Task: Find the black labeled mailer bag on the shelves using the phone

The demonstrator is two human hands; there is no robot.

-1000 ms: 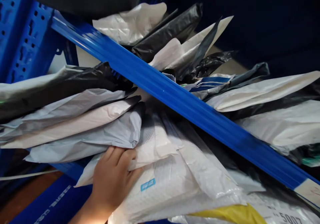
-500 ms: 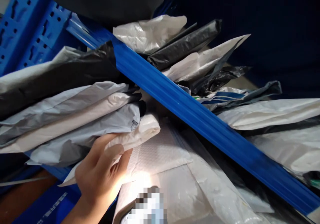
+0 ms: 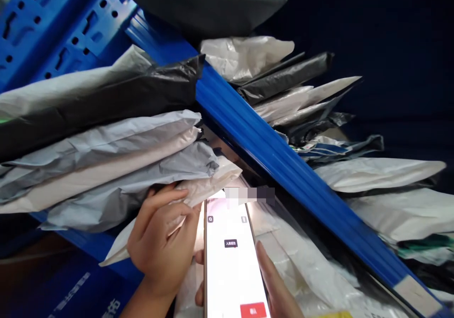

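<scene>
While the left hand [image 3: 161, 237] is closed, by all appearance, on the near edge of a white packet [image 3: 214, 181], the right hand [image 3: 278, 287] grips a phone [image 3: 232, 270], thumb along one side and fingertips around the other. The palm behind the phone is hidden.

The white packet lies directly under a grey bag [image 3: 142, 183], at the bottom of a slanting stack on the left side of a blue beam [image 3: 283, 159]. A pale bag and a large black bag [image 3: 106, 103] lie higher in that stack. More bags are noted beyond the beam, and white wrapped parcels [image 3: 301, 256] lie below the phone.

The phone's screen is lit and shows a red button [image 3: 253, 310]; its lettering is too small to read. The phone's top end overlaps the packet in view; contact between them cannot be confirmed.

In this inspector's judgement, the step in hand is steadying the packet with the phone brought up beside it. The next move calls for a firm left hold, the packet's face kept free of the grey bag above, and the phone held level without knocking the stack.
</scene>
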